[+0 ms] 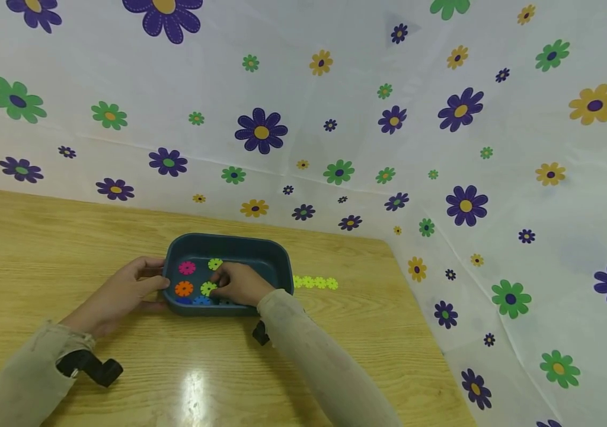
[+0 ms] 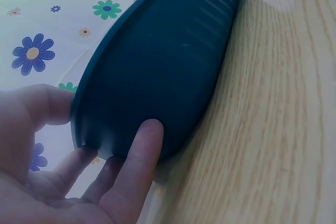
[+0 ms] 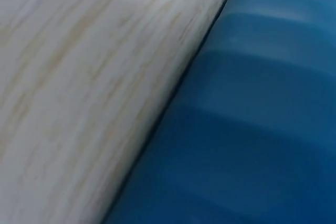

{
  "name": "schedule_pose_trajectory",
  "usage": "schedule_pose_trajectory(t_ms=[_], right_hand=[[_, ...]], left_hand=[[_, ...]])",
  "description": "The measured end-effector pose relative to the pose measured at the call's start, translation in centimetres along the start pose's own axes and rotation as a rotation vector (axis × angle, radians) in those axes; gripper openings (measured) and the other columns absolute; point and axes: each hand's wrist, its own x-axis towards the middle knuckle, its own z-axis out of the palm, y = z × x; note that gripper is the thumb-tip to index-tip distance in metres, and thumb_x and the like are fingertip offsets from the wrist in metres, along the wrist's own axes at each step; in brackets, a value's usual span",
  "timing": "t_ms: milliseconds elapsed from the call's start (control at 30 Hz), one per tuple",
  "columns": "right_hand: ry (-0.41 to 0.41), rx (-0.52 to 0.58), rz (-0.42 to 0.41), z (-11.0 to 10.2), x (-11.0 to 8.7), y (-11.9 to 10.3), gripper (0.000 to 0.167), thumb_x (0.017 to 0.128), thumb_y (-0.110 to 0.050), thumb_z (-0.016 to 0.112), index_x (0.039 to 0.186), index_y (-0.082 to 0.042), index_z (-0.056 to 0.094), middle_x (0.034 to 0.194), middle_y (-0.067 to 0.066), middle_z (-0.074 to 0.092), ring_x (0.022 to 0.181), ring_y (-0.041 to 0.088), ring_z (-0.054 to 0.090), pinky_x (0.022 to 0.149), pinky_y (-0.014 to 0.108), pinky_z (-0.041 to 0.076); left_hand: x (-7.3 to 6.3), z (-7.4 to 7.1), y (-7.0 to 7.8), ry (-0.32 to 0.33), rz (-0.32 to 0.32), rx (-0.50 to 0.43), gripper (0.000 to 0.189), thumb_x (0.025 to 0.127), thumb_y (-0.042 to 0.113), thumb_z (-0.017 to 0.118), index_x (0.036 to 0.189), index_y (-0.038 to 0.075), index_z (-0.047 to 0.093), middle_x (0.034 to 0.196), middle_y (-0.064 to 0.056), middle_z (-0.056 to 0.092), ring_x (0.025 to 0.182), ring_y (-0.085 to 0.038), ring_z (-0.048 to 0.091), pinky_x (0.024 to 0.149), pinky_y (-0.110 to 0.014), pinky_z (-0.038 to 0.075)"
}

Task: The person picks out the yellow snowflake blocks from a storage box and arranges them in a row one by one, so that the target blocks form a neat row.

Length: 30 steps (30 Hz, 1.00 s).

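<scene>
A dark teal plastic tray (image 1: pixel 277 248) sits on the wooden table, holding several notched snowflake discs. My left hand (image 1: pixel 124 292) grips its left end; in the left wrist view the thumb meets the rim and a finger lies on the tray's outer wall (image 2: pixel 157 61). Inside the tray, my right hand (image 1: pixel 243 283) pinches a yellow-green snowflake disc (image 1: pixel 208 289) between thumb and index finger. Around it lie a pink disc (image 1: pixel 187 268), an orange disc (image 1: pixel 184 289), a blue disc (image 1: pixel 201 300) and another yellow-green disc (image 1: pixel 215 263). The right wrist view shows only the tray's side (image 3: pixel 262 114) and tabletop.
Right of the tray, a row of several yellow-green discs (image 1: pixel 319 282) lies on the wooden table (image 1: pixel 378 332). A white flower-printed sheet (image 1: pixel 303 95) rises behind the table and along its right side. Each wrist carries a black camera mount (image 1: pixel 102 369).
</scene>
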Motion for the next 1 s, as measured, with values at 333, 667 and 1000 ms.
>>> schedule_pose_trajectory(t_ms=[333, 667, 1000], right_hand=[[0.000, -0.025, 0.003, 0.34, -0.06, 0.04, 0.025, 0.095, -0.023, 0.077, 0.119, -0.018, 0.070, 0.092, -0.007, 0.063, 0.082, 0.007, 0.058, 0.075, 0.021, 0.052], [-0.016, -0.004, 0.034, 0.26, -0.25, -0.06, 0.023, 0.093, -0.022, 0.079, 0.113, -0.015, 0.070, 0.094, -0.008, 0.064, 0.084, 0.005, 0.059, 0.078, 0.021, 0.053], [-0.004, 0.018, 0.042, -0.13, -0.34, -0.47, 0.020, 0.091, -0.022, 0.081, 0.104, -0.015, 0.068, 0.093, -0.007, 0.064, 0.083, 0.007, 0.058, 0.075, 0.021, 0.052]], left_hand=[[-0.17, 0.14, -0.08, 0.008, -0.013, 0.007, 0.064, 0.107, 0.018, 0.056, 0.157, -0.006, 0.025, 0.152, -0.031, 0.033, 0.114, -0.026, 0.060, 0.092, -0.041, 0.062], [-0.15, 0.28, -0.28, 0.016, -0.012, 0.014, 0.064, 0.106, 0.017, 0.056, 0.157, -0.006, 0.025, 0.154, -0.032, 0.032, 0.114, -0.026, 0.060, 0.091, -0.041, 0.062], [-0.20, 0.21, 0.08, 0.015, 0.010, 0.010, 0.065, 0.107, 0.017, 0.056, 0.157, -0.007, 0.023, 0.154, -0.033, 0.032, 0.115, -0.028, 0.060, 0.091, -0.041, 0.062]])
